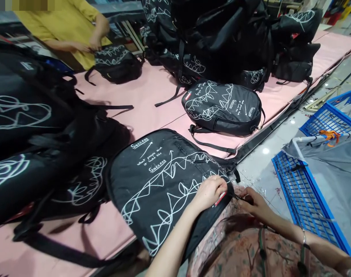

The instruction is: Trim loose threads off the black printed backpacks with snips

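Note:
A black backpack (pixel 163 177) with white scribble lines and the printed word "Success" lies across the table's near edge, its lower end toward my body. My left hand (pixel 211 192) rests on that end, fingers curled at the bag's edge beside a small red-and-white label (pixel 220 199). Just to the right, my right hand (pixel 252 202) is closed in a pinch at the bag's rim. A small dark piece (pixel 236 197) runs from its fingertips to the bag; I cannot tell what it is.
Another printed backpack (pixel 221 107) lies farther along the pink table (pixel 160 90). Piles of black bags stand at left (pixel 48 115) and at the back (pixel 221 38). A person in yellow (pixel 68 27) handles a bag across the table. Blue crates (pixel 310 204) stand on the floor at right.

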Tool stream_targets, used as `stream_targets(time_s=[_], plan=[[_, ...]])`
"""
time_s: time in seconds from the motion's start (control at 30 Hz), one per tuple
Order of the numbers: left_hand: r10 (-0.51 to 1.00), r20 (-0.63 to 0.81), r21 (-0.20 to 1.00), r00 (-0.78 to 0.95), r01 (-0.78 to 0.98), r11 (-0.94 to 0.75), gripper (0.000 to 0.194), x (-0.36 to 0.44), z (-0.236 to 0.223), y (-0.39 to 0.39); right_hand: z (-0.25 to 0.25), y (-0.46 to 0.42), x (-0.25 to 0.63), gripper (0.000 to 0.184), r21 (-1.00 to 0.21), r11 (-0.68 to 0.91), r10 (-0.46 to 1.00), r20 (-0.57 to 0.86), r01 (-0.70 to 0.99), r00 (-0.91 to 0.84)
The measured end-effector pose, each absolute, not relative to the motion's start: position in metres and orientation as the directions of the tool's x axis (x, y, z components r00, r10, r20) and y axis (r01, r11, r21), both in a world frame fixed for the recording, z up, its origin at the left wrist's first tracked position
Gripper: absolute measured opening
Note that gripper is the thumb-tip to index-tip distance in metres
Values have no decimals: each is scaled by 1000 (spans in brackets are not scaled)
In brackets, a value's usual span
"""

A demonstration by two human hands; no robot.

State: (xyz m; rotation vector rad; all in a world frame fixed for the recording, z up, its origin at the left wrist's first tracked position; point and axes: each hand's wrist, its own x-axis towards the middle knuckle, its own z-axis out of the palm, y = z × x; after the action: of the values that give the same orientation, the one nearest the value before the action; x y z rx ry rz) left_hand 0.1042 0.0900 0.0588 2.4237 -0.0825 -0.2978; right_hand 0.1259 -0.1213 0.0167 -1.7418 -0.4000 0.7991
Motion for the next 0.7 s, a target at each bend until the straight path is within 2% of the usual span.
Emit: stream_targets(time_s=[0.13,0.37,0.57,0.7], plan=[[-122,-223,638,967,50,-768,15,105,62,89,20,-113,127,27,-940,-341,638,-236,-5,734],[-155,-295,613,943,62,-788,13,114,69,91,34,-110,130,20,-886,-434,661,-189,165,726],[-147,-298,605,943,68,-793,11,116,68,92,33,-102,131,17,-842,-475,684,-171,255,709],[-110,-298,606,948,99,-789,10,115,66,90,34,-98,132,15,-840,-478,698,-187,256,691]])
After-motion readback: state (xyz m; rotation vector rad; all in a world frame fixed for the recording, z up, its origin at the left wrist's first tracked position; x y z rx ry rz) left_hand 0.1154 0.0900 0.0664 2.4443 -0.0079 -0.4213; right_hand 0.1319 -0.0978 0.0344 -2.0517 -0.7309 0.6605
